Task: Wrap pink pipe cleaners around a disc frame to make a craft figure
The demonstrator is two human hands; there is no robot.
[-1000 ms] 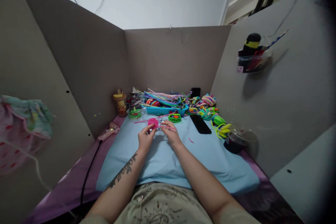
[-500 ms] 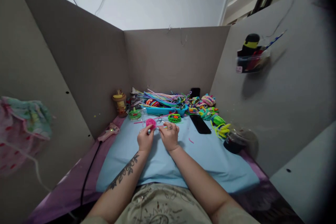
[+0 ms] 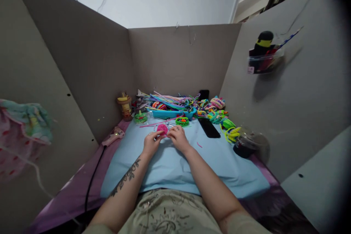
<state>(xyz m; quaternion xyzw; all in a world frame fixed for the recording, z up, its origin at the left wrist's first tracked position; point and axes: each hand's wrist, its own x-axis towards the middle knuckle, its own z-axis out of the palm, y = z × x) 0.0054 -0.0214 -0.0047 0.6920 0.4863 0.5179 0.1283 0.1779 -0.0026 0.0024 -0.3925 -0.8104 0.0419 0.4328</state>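
A round pink coil of fuzzy pipe cleaner (image 3: 162, 128) is held just above the blue cloth. My left hand (image 3: 151, 144) pinches its lower left edge between thumb and fingers. On the other side my right hand (image 3: 178, 138) is closed with its fingertips at the coil's right edge. Right behind that hand lies a small pair of scissors (image 3: 170, 125), partly hidden. Straight pink stems (image 3: 149, 125) rest on the cloth behind the coil. A green ring-shaped pipe cleaner piece with an orange middle (image 3: 182, 121) sits close behind my right hand.
A blue tray (image 3: 170, 114) heaped with colourful stems stands at the back. To the right are a black phone (image 3: 208, 128), several woven pieces (image 3: 215, 117) and a dark-based jar (image 3: 242, 148). A pink glue gun (image 3: 113, 137) lies left, its cord hanging down. Grey panels enclose three sides.
The pink coil has shifted slightly right and turned, and both hands now meet at its lower edge. My right hand's fingers have come closer to the coil. The view has moved slightly.
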